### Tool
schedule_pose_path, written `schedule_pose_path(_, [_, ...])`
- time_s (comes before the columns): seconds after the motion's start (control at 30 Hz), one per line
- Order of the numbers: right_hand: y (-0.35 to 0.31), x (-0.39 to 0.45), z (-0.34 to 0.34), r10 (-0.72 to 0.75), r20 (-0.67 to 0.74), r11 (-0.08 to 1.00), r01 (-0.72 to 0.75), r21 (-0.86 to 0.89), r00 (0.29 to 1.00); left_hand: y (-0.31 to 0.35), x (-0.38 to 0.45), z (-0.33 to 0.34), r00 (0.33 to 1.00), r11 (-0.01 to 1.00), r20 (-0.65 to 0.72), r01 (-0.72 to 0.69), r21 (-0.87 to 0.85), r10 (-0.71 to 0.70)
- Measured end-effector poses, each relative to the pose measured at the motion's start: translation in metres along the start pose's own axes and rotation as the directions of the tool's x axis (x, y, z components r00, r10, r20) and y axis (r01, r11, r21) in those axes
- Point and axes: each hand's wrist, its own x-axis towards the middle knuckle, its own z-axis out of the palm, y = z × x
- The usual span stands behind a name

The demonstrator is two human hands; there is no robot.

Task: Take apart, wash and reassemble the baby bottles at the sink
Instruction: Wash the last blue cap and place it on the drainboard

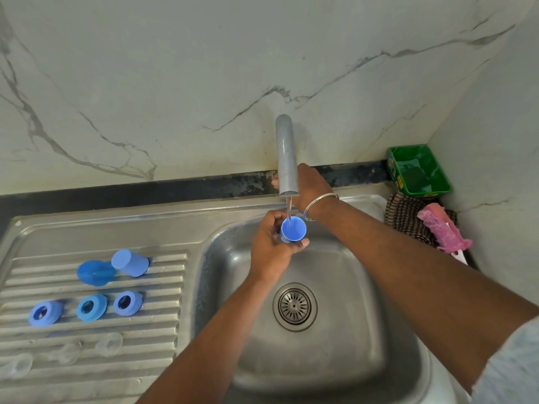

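Disassembly looks done, judging by parts spread on the drainboard (96, 228): 3 blue collar rings (46, 313) (91, 307) (127, 302) in a row w/ holes facing up, 2 blue caps behind them, one a paler cylinder on its side (130, 263), the other a darker blue piece (95, 273) just beside it, shape hard to read. Nearer the camera, 3 clear teats (109, 344) (67, 352) (16, 365) in a diagonal line, almost invisible vs the steel ribs. Wash stage underway: left hand (269, 246) over the sink basin (361, 287), fingers curled round a third blue cap (293, 230), open mouth up, directly under the tap spout (287, 154), thin stream (288, 209) running into it. Right hand (310, 185) reaches behind the spout, prob. at the tap handle; fingers hidden by spout and wrist, so can't tell if gripping or loose. Bangle (319, 206) on that wrist. Left to do, by guess: rest of caps, rings, teats, then reassembly; can't tell which drainboard parts are already rinsed, no visible soap or drops at this res. No bottle bodies anywhere in frame, maybe out of view. Far right: green tub (420, 170) w/ dark pad inside, brown striped cloth (405, 217), pink brush-like thing (443, 230), its lower end cut by the arm and blur. Drain strainer (295, 306) in view.
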Motion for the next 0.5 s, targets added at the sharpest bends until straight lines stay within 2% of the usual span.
schedule_pose_path(0.2, [-0.004,-0.004,-0.003,0.005,-0.003,1.0,-0.005,-0.002,1.0,0.007,-0.002,0.002,0.998,1.0,0.054,0.016,0.003,-0.016])
schedule_pose_path(0.27, [-0.005,-0.005,-0.005,0.004,-0.002,1.0,-0.004,0.005,1.0,0.017,-0.002,0.0,0.99,0.983,0.004,0.14,-0.118,-0.14])
schedule_pose_path(0.33, [-0.006,-0.006,-0.006,0.014,0.007,1.0,-0.015,0.018,1.0,0.023,0.002,-0.004,0.941,0.903,-0.028,0.316,-0.291,-0.338])
schedule_pose_path(0.4, [-0.006,-0.006,-0.006,0.021,0.01,0.999,-0.022,0.033,1.0,0.025,0.005,-0.007,0.87,0.795,-0.003,0.449,-0.408,-0.494])
schedule_pose_path(0.5, [-0.009,-0.009,-0.008,0.026,0.03,0.998,-0.027,0.048,0.999,0.031,0.005,-0.002,0.768,0.638,0.073,0.576,-0.511,-0.636])
